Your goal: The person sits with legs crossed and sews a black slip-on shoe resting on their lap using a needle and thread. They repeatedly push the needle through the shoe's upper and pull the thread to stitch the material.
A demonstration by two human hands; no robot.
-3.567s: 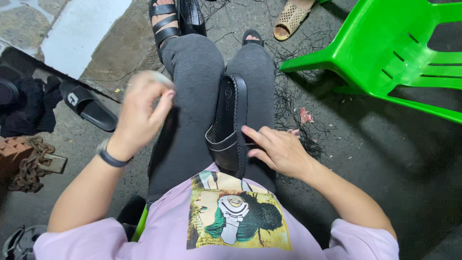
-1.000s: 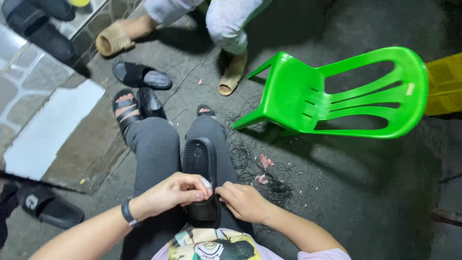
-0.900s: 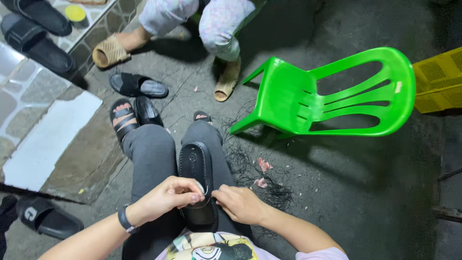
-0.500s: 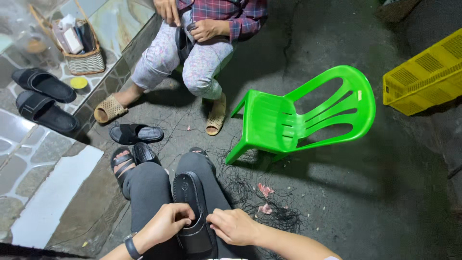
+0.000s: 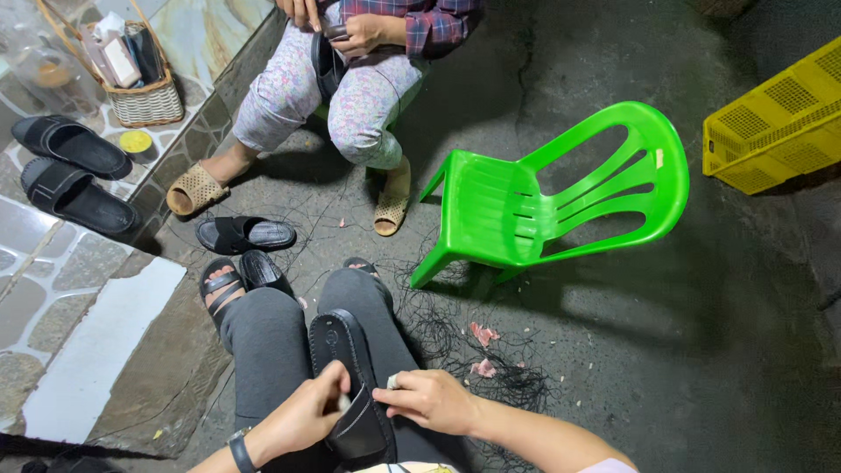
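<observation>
Dark concrete floor, lit from above

A green plastic chair (image 5: 543, 197) is set on the concrete floor (image 5: 666, 350), near a yellow crate (image 5: 775, 123). A raised stone-tiled ledge (image 5: 53, 254) is seen at the left, where a wicker basket (image 5: 144, 101) is placed.

Sandal (image 5: 349, 385) on lap at bottom centre; chair (image 5: 561, 197) right of centre; crate (image 5: 775, 118) upper right; basket (image 5: 131, 74) upper left.

Black sandal (image 5: 349, 385) under the fingers, smooth matt leather-like upper, grey knit cloth trousers (image 5: 263, 350), glossy green plastic chair (image 5: 561, 206), yellow plastic crate (image 5: 775, 118), woven wicker basket (image 5: 144, 103), rough concrete floor (image 5: 701, 350)
</observation>
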